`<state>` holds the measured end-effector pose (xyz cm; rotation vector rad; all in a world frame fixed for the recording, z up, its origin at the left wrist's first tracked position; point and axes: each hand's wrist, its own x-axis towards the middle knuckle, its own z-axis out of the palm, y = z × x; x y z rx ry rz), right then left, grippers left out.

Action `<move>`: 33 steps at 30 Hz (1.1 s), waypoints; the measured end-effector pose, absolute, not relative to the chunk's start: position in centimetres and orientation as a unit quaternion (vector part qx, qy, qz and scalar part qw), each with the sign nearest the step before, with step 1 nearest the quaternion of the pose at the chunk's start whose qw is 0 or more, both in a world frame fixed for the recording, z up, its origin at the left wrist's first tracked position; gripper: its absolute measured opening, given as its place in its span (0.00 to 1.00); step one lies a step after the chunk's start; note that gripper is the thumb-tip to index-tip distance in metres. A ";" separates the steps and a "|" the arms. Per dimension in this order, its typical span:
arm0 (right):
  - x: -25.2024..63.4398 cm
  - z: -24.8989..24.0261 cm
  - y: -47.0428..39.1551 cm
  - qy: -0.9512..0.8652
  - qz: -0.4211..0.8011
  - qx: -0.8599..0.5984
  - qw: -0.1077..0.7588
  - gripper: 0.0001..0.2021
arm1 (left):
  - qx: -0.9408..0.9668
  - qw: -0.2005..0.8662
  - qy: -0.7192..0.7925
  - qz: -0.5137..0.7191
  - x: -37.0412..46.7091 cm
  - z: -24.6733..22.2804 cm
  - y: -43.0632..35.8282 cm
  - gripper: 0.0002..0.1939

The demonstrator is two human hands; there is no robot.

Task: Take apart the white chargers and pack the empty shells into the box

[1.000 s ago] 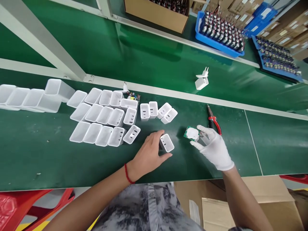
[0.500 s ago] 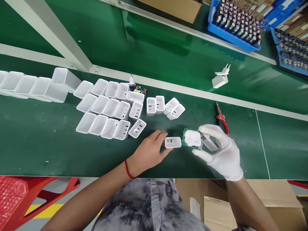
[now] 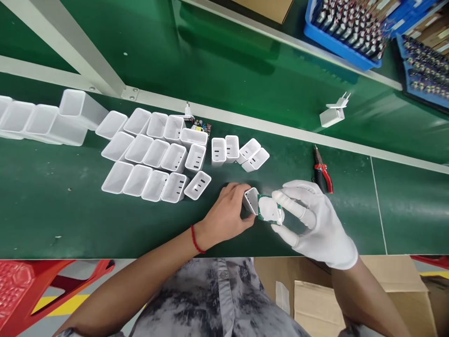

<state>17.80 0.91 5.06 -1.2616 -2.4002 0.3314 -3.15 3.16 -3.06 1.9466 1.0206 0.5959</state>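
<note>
My bare left hand [image 3: 228, 217], with a red cord at the wrist, grips a white plastic charger housing [image 3: 250, 201] whose open end faces right. In its white glove, my right hand [image 3: 308, 217] pinches a green circuit board [image 3: 269, 209] with a white pad on its face. The board's left edge is at the mouth of the housing; whether any of it is inside I cannot tell. Several more open white housings [image 3: 154, 185] stand in rows to the left, some with port slots in their bottoms. A few slotted housings [image 3: 224, 150] stand beyond my left hand.
Red-handled pliers [image 3: 322, 173] lie beyond my right hand. A white plug adapter [image 3: 333, 114] stands by the back rail. Another circuit board [image 3: 202, 126] lies behind the rows. Blue trays [image 3: 345, 51] of parts sit on the upper shelf. Below the bench are cardboard boxes [image 3: 315, 304] and a red stool [image 3: 42, 290].
My right hand has brought the circuit board left, up to the housing's mouth. My left hand has tilted the housing towards the board. The view has shifted slightly.
</note>
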 end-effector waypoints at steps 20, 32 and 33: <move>15.4 7.6 1.7 -0.885 0.064 -0.450 0.107 0.13 | 0.772 0.498 0.309 0.246 -4.1 -1.2 4.3 0.30; 14.7 7.5 1.4 -0.881 0.022 -0.465 0.083 0.14 | 0.782 0.479 0.316 0.242 -3.9 -1.4 4.2 0.31; 14.6 7.5 1.3 -0.880 0.016 -0.469 0.079 0.15 | 0.785 0.475 0.316 0.241 -3.8 -1.3 4.2 0.31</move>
